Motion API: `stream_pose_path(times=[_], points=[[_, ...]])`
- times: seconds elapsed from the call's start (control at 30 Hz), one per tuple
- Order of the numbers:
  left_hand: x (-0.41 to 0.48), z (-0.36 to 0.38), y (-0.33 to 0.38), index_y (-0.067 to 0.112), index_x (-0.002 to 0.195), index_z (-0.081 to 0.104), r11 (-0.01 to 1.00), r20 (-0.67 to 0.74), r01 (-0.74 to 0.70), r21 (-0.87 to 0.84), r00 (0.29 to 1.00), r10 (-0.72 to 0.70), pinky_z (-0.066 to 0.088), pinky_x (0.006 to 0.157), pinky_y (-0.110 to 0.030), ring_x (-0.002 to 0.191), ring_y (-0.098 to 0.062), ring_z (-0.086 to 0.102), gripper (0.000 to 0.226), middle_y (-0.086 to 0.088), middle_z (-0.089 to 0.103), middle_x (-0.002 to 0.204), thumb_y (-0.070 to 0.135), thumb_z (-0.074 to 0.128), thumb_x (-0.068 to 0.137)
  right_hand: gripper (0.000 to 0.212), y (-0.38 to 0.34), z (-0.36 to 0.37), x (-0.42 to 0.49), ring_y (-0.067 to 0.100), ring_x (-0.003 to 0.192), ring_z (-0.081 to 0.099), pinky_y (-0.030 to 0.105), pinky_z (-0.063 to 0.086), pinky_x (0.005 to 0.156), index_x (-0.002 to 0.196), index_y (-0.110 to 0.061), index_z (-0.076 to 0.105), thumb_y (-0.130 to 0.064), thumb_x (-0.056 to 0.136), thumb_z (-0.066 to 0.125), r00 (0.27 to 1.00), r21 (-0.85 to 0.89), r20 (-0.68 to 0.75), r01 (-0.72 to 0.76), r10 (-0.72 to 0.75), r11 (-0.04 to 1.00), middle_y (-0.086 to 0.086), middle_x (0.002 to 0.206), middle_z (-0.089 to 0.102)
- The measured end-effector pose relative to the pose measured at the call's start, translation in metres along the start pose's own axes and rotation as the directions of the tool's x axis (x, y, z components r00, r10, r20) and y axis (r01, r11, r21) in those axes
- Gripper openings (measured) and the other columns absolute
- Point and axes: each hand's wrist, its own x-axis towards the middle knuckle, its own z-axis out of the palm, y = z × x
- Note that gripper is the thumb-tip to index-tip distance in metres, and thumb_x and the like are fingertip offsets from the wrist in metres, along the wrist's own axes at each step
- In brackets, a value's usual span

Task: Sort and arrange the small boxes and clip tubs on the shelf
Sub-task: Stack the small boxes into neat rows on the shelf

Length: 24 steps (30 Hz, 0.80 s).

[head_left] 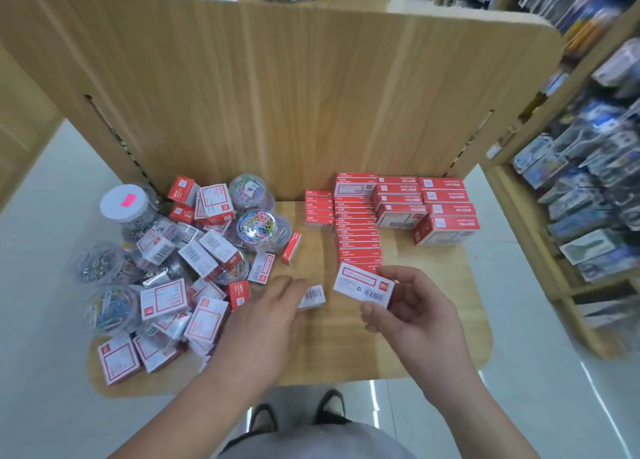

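So, row risk: right hand [415,314] has the held box [363,287] just in front of the long column [356,231] of red boxes. Pushed in skewed, it could shove the column out of line; those boxes only butt against each other.
Pile risk: pile [180,271] on the left is loose, with boxes tilted over clip tubs. Pulling one from low down could make others slide.
Edge risk: tubs [100,262] on the pile's left side sit at the shelf [433,330] edge. They are round, so a nudge could roll one to the floor.
Mix-up risk: sizes differ. Big boxes [446,223] are at back right, and a short column [318,212] stands left of the long one. The held box could land in the wrong group if its label goes unchecked.
Stray box [292,249]: lies alone between pile and columns, easy to clip with a wrist.
Right hand: narrow pinch, thumb on the near long side, fingers over the far side. The box is white face up, tilted, off the shelf.
Left hand [266,320]: fingers look straight, nothing clasped, reaching to a small box [311,296] on the shelf between the hands. Tips are at its left end; blur hides whether they touch.
Progress: four neat groups at back right, most of the pile unsorted.
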Motion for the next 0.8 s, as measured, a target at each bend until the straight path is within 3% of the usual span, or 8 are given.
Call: stream_pose_path(times=[0.13, 0.23, 0.3, 0.37, 0.43, 0.5, 0.6, 0.8], points=[[-0.002, -0.01, 0.009, 0.034, 0.14, 0.047, 0.984, -0.145, -0.091, -0.152, 0.987, 0.069, 0.059, 0.082, -0.038, 0.116, -0.017, 0.063, 0.063, 0.011, 0.045, 0.144, 0.032, 0.077, 0.085, 0.026, -0.011, -0.002, -0.001, 0.022, 0.067, 0.068, 0.033, 0.059, 0.065, 0.111, -0.014, 0.072, -0.006, 0.087, 0.077, 0.998, 0.031, 0.05, -0.047, 0.045, 0.998, 0.011, 0.083, 0.075], [0.001, -0.017, 0.021, 0.026, 0.131, 0.063, 0.904, -0.229, -0.24, -0.354, 0.959, 0.165, 0.046, 0.09, -0.015, 0.11, 0.005, 0.058, 0.049, 0.015, 0.057, 0.129, 0.014, 0.078, 0.087, 0.02, -0.019, -0.001, -0.002, 0.026, 0.059, 0.063, 0.035, 0.053, 0.059, 0.095, -0.014, 0.078, -0.033, 0.088, 0.074, 0.988, -0.003, 0.137, -0.076, 0.076, 0.997, 0.021, 0.073, 0.069], [0.003, -0.019, 0.026, 0.03, 0.123, 0.068, 0.85, -0.241, -0.189, -0.492, 0.968, 0.076, 0.049, 0.084, -0.018, 0.099, -0.001, 0.063, 0.04, 0.02, 0.065, 0.11, 0.01, 0.078, 0.089, 0.046, -0.022, 0.0, -0.001, 0.027, 0.057, 0.063, 0.036, 0.052, 0.057, 0.088, -0.007, 0.076, -0.05, 0.09, 0.062, 0.985, -0.028, 0.132, -0.105, 0.108, 0.994, 0.023, 0.072, 0.069], [0.002, -0.018, 0.029, 0.041, 0.122, 0.066, 0.75, -0.138, -0.012, -0.662, 0.985, -0.106, 0.053, 0.079, -0.026, 0.088, -0.01, 0.066, 0.04, 0.016, 0.069, 0.096, 0.019, 0.078, 0.09, 0.059, -0.024, 0.0, 0.001, 0.028, 0.058, 0.064, 0.035, 0.052, 0.058, 0.09, -0.006, 0.076, -0.056, 0.096, 0.046, 0.987, -0.032, 0.09, -0.131, 0.134, 0.991, 0.023, 0.073, 0.07], [0.002, -0.018, 0.031, 0.041, 0.123, 0.065, 0.614, -0.016, 0.093, -0.784, 0.985, -0.171, 0.057, 0.079, -0.037, 0.083, -0.018, 0.067, 0.041, 0.006, 0.073, 0.092, 0.019, 0.077, 0.092, 0.052, -0.025, -0.002, 0.004, 0.029, 0.063, 0.066, 0.038, 0.053, 0.063, 0.093, -0.012, 0.079, -0.046, 0.104, 0.041, 0.991, 0.022, 0.06, -0.122, 0.121, 0.992, 0.023, 0.078, 0.071], [0.003, -0.021, 0.033, 0.035, 0.123, 0.066, 0.551, 0.008, 0.096, -0.829, 0.987, -0.161, 0.058, 0.079, -0.043, 0.082, -0.023, 0.068, 0.036, 0.001, 0.074, 0.092, 0.016, 0.075, 0.094, 0.035, -0.025, -0.004, 0.005, 0.031, 0.07, 0.068, 0.044, 0.055, 0.071, 0.098, -0.013, 0.08, -0.024, 0.106, 0.048, 0.992, 0.08, 0.09, -0.091, 0.084, 0.993, 0.023, 0.087, 0.072], [0.004, -0.024, 0.034, 0.033, 0.124, 0.067, 0.532, 0.008, 0.088, -0.842, 0.989, -0.149, 0.059, 0.077, -0.042, 0.08, -0.022, 0.07, 0.031, 0.001, 0.075, 0.092, 0.019, 0.071, 0.096, 0.021, -0.023, -0.006, 0.003, 0.031, 0.078, 0.071, 0.047, 0.057, 0.078, 0.108, -0.01, 0.078, -0.005, 0.1, 0.058, 0.991, 0.094, 0.128, -0.055, 0.042, 0.994, 0.018, 0.093, 0.076], [0.012, -0.029, 0.037, 0.043, 0.121, 0.067, 0.531, -0.004, 0.073, -0.844, 0.99, -0.141, 0.059, 0.081, -0.047, 0.086, -0.029, 0.068, 0.035, 0.002, 0.073, 0.091, 0.022, 0.074, 0.093, 0.027, -0.025, -0.001, 0.007, 0.028, 0.075, 0.073, 0.041, 0.06, 0.073, 0.118, -0.013, 0.072, -0.006, 0.092, 0.069, 0.994, 0.114, 0.106, 0.001, -0.013, 0.994, 0.019, 0.093, 0.075]])
